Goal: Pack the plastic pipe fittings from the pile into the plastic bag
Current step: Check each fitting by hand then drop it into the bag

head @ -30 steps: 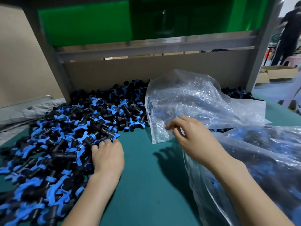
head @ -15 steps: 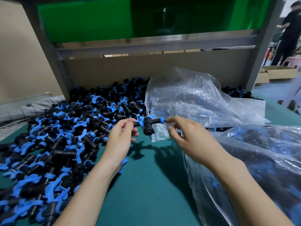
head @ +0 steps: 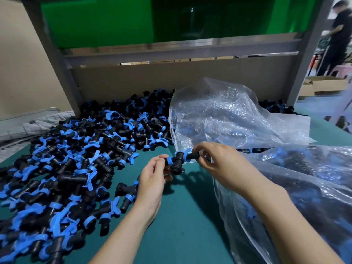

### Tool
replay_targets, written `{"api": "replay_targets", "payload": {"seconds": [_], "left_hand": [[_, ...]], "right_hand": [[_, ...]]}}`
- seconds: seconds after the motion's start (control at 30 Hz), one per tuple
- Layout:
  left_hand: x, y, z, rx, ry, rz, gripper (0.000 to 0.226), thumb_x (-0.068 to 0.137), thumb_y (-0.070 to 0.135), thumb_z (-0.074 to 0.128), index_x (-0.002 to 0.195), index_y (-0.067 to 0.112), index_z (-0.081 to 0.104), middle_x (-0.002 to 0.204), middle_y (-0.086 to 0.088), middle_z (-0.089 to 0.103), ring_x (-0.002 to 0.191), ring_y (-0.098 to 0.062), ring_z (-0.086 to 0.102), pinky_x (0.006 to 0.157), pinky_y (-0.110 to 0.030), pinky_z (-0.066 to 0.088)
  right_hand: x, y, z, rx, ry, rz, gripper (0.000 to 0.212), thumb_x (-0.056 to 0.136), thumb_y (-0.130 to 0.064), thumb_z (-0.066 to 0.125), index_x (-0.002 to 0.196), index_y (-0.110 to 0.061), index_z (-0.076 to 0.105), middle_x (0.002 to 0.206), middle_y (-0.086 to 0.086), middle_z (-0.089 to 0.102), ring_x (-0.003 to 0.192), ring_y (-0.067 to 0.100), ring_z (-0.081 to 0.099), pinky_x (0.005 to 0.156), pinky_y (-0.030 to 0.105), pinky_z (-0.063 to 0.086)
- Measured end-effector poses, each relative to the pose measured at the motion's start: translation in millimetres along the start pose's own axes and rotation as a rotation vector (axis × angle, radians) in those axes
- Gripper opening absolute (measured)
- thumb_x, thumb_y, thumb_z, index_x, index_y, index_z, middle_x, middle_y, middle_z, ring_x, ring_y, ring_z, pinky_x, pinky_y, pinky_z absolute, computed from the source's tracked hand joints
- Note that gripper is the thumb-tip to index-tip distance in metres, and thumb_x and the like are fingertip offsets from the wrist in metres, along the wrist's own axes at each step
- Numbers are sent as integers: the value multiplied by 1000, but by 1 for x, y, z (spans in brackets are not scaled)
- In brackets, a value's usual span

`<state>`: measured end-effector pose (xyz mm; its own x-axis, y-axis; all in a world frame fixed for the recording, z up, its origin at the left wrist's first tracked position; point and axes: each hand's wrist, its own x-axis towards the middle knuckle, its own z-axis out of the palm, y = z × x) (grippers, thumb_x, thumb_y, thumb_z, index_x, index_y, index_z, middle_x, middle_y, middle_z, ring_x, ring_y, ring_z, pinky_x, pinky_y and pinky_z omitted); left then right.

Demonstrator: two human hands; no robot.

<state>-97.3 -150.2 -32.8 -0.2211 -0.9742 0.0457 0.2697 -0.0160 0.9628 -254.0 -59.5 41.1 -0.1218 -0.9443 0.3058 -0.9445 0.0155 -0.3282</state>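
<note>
At the far left a grey padded cloth (head: 38,124) lies bunched at the table's edge. Beside it we see the pile (head: 76,159) of black plastic pipe fittings with blue rings and blue wing clips. It spreads from the near left corner back to the cardboard panel (head: 171,80) that stands under the grey metal frame (head: 181,52). Everything rests on a green table mat (head: 181,216).

Our left hand (head: 152,180) is raised just right of the pile. Its thumb and fingertips are curled in and pinch the left end of one tee fitting (head: 178,161), and the other fingers are folded loosely beneath. A loose fitting (head: 125,189) lies on the mat just behind this hand.

The tee fitting is held level above the mat, between our two hands, with its third branch pointing down toward us. Our right hand (head: 222,164) pinches the fitting's right end with bent thumb and fingers, right at the lower edge of the clear plastic bag (head: 228,121). We cannot tell whether these fingers also grip the film.

The bag stands crumpled against the cardboard panel, with dark fittings showing dimly through it. A second clear bag (head: 314,187), filled with fittings, lies under our right forearm. At the far right are a cardboard box (head: 327,83) on the floor and a blurred person (head: 341,35) standing.
</note>
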Motion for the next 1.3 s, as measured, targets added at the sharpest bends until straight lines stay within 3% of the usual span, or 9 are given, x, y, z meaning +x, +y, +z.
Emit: {"api": "replay_targets", "payload": {"seconds": [0.07,0.23,0.3,0.5,0.8,0.97,1.17,1.3], "left_hand": [[1,-2,-1,4,14,12,23,104,17,45,95,21,66,100,-6,68,89,-21,63,68,-28,47],[4,-5,-2,6,18,28,20,103,19,48,98,18,66,77,2,63,75,-11,59,59,-19,49],[4,-5,-2,16,9,40,20,103,21,48,98,17,67,70,5,61,68,-9,57,61,-23,49],[3,-5,-2,39,-15,60,31,103,30,48,80,13,60,63,3,55,60,-10,54,60,-25,45],[1,-3,-3,0,-43,48,36,101,38,48,78,13,60,62,3,56,59,-9,55,57,-21,49],[0,-2,-3,-11,-54,46,36,99,42,49,79,13,59,61,5,55,59,-8,53,59,-24,48],[-3,2,-4,-10,-81,57,46,82,57,56,84,12,62,64,3,55,60,-10,53,62,-28,47],[-6,6,-5,-14,-109,80,38,82,60,59,69,25,66,62,4,52,59,-9,50,60,-27,47]], "right_hand": [[0,1,1,0,-18,-8,20,99,-32,50,118,-30,58,100,-15,60,95,12,57,84,34,44],[0,0,1,-4,-35,-17,21,100,-38,49,117,-29,56,102,-12,61,95,13,57,84,35,44],[0,0,1,-5,-45,-11,21,102,-38,46,116,-27,56,103,-10,62,94,15,58,83,36,44],[1,1,3,-9,-88,14,30,104,-44,37,115,-22,56,103,-4,64,93,22,59,82,36,43],[1,0,4,-15,-108,21,39,104,-49,31,104,-19,57,91,-2,60,89,27,59,78,38,45],[2,2,5,-13,-114,11,35,104,-49,30,90,-23,47,79,-8,47,83,27,55,71,36,36],[2,2,5,-18,-125,27,42,104,-48,29,98,-15,54,76,-6,48,83,29,54,72,37,38],[1,2,5,-7,-203,69,37,105,-45,28,86,-19,46,74,-5,45,79,25,46,75,38,40]]}}
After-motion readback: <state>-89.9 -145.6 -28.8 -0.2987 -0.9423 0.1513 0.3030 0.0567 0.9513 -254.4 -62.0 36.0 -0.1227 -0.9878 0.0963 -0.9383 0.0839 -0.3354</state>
